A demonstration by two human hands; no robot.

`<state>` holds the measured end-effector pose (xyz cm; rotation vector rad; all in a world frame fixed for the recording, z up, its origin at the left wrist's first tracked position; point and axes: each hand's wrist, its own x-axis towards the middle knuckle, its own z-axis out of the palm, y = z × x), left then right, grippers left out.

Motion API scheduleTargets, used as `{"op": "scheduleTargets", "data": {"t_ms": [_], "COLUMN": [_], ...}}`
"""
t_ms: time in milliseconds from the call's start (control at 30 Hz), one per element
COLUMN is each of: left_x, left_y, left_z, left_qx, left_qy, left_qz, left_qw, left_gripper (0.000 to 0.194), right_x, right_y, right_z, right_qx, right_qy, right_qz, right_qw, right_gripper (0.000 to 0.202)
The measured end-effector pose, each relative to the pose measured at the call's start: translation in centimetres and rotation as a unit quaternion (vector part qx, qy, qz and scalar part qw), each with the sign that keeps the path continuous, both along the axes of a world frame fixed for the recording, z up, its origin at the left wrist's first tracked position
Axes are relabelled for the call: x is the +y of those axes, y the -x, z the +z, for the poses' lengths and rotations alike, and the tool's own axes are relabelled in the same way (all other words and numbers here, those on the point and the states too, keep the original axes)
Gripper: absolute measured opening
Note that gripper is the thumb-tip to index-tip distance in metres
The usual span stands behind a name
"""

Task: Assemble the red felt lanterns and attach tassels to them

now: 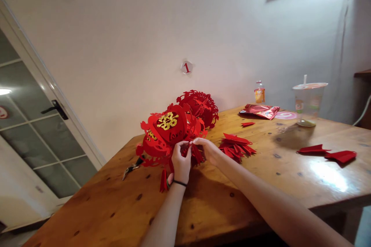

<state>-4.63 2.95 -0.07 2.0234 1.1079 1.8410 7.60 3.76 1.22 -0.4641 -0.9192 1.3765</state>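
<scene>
A red felt lantern (173, 126) with a gold character and the word "Love" lies tilted on the wooden table (127, 200). At its near right edge, my left hand (181, 161) is closed, thumb and fingers pinching that edge. My right hand (209, 149) meets it there, its fingertips pinched together on something too small to make out. A red tassel piece (164, 180) hangs beside my left wrist, which wears a dark band. Behind lies another red lantern (199, 106). To the right of my hands is a pile of red felt tassels (236, 146).
Pliers (131, 168) lie left of the lantern. Loose red felt pieces (340, 156) are at the right. Farther back stand a plastic cup with a straw (308, 104), a small bottle (259, 93) and a red packet (261, 111). A wall closes off the far side.
</scene>
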Motion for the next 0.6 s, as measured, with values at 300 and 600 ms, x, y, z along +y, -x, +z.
{"op": "scheduleTargets", "data": {"t_ms": [300,600], "left_x": [0.29,-0.09], "left_y": [0.07,0.06], "left_z": [-0.05,0.08], "left_qx": [0.014,0.026], "left_qy": [0.012,0.007], "left_qz": [-0.003,-0.004], "left_qw": [1.000,1.000], "left_gripper": [0.014,0.011], "right_x": [-0.76,-0.89], "right_y": [-0.13,0.32], "right_z": [0.59,0.20], "right_qx": [0.013,0.043], "right_qy": [0.018,0.072], "right_qz": [0.009,0.004], "right_qw": [1.000,0.996], "right_gripper": [0.002,0.006]}}
